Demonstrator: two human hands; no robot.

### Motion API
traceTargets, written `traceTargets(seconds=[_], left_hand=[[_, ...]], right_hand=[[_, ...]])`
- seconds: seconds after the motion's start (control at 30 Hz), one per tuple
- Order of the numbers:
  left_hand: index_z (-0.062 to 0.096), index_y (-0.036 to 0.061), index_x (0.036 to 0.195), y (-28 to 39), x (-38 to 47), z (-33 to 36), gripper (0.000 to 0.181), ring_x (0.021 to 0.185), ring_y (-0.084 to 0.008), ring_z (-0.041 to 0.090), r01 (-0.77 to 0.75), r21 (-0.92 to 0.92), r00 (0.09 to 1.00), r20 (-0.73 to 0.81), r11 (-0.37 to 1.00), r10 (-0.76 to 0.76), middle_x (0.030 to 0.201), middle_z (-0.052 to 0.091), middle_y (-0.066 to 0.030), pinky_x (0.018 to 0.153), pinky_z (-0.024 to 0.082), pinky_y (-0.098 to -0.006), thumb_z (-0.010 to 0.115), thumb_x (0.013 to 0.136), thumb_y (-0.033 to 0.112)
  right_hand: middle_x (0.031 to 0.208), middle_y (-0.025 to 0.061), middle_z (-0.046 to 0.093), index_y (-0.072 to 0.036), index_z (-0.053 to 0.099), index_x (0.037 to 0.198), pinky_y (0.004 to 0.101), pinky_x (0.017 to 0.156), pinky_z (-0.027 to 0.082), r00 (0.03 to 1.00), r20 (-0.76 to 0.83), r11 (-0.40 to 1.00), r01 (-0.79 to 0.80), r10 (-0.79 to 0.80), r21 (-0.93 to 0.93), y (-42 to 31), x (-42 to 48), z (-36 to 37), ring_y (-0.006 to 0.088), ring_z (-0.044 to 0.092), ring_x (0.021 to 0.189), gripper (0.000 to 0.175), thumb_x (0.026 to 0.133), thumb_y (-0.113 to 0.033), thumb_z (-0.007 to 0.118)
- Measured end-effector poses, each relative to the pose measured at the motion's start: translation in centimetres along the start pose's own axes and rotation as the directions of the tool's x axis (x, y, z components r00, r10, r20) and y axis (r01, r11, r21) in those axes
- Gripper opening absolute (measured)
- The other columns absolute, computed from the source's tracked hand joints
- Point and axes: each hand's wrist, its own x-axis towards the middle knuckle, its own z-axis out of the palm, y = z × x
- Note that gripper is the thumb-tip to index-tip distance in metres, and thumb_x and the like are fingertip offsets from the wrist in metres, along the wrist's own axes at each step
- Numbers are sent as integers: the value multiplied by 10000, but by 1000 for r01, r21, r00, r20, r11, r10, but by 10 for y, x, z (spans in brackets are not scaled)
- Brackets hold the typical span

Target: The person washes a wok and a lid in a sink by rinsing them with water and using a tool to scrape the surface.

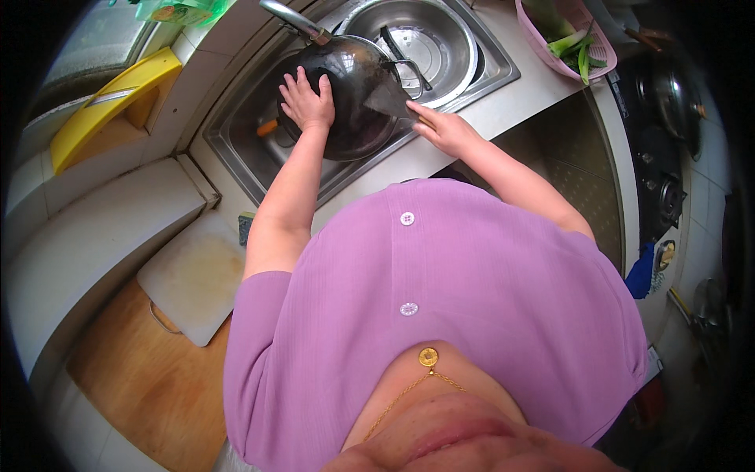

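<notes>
A dark metal wok (354,106) sits bottom up in the left basin of the stainless steel sink (236,154). My left hand (308,99) lies flat on its rounded underside with the fingers spread. In my right hand (448,128) is the handle of a flat, broad-bladed metal tool (390,99), perhaps a cleaver or a spatula. Its blade rests against the wok's right side; the tool's exact kind cannot be told. A looped metal handle (420,75) juts from the wok towards the right basin. Below the wok's left edge an orange object (267,127) shows in part.
The faucet (298,22) reaches over the wok. A steel bowl (457,82) fills the right basin, with a dark-handled utensil inside. A pink basket (607,62) of green vegetables stands right, before a gas stove (649,153). A white cutting board (191,277) and a sponge (245,228) lie left.
</notes>
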Motion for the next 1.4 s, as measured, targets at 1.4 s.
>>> traceTargets(seconds=[1.4], left_hand=[[327,191,1439,-2,-1,0,700,1403,-349,181,-3,15,1000,-15,1000,3,1516,239,-139,1095,163,-569,406,877,602]], right_hand=[[1105,163,634,-243,492,1333,394,867,481,946,-103,951,-305,308,45,-11,-59,-1,333,614,992,441,919,-396,478]])
